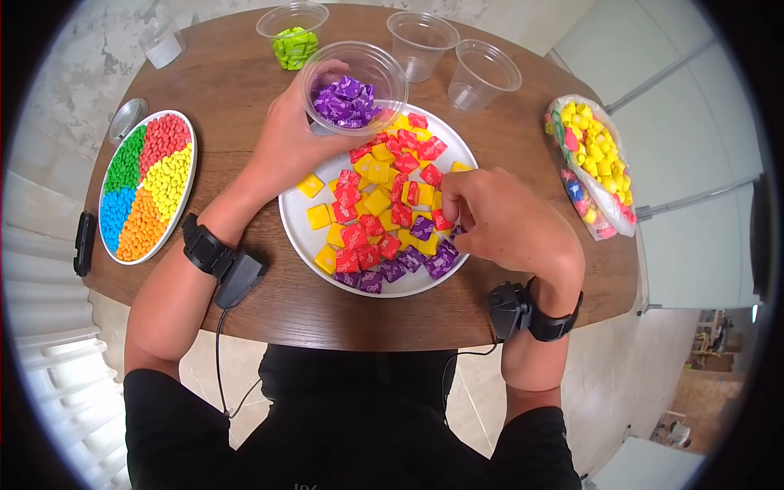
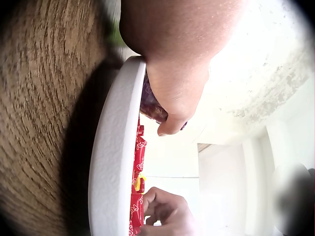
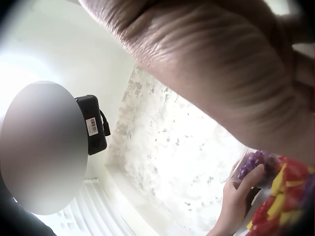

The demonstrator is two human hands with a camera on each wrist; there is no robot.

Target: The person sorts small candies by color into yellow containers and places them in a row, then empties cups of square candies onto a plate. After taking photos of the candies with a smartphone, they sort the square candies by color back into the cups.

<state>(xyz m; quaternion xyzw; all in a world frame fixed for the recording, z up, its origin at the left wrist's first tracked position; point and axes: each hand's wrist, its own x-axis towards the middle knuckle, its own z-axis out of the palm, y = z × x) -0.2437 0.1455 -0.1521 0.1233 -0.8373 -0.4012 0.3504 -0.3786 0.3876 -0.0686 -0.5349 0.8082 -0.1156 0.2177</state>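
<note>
My left hand (image 1: 298, 135) grips a clear plastic cup (image 1: 384, 73) tilted over the far side of a white round plate (image 1: 296, 233). Purple wrapped candies (image 1: 345, 102) lie inside the cup. Red wrapped candies (image 1: 354, 237) and yellow wrapped candies (image 1: 376, 202) cover most of the plate, with several purple candies (image 1: 412, 260) along its near right part. Over the plate's right edge, my right hand (image 1: 510, 220) has its fingers bent down, fingertips right at the purple candies; I cannot tell whether they pinch one. The left wrist view shows that right hand (image 2: 170, 214) low beside red candies.
A sectioned plate (image 1: 193, 159) of coloured candies stands at the left. Behind are a cup (image 1: 278, 23) with green candies (image 1: 296, 49) and two clear cups (image 1: 420, 41), (image 1: 482, 77). A bag (image 1: 600, 167) of yellow and pink sweets lies right, near the table (image 1: 327, 322) edge.
</note>
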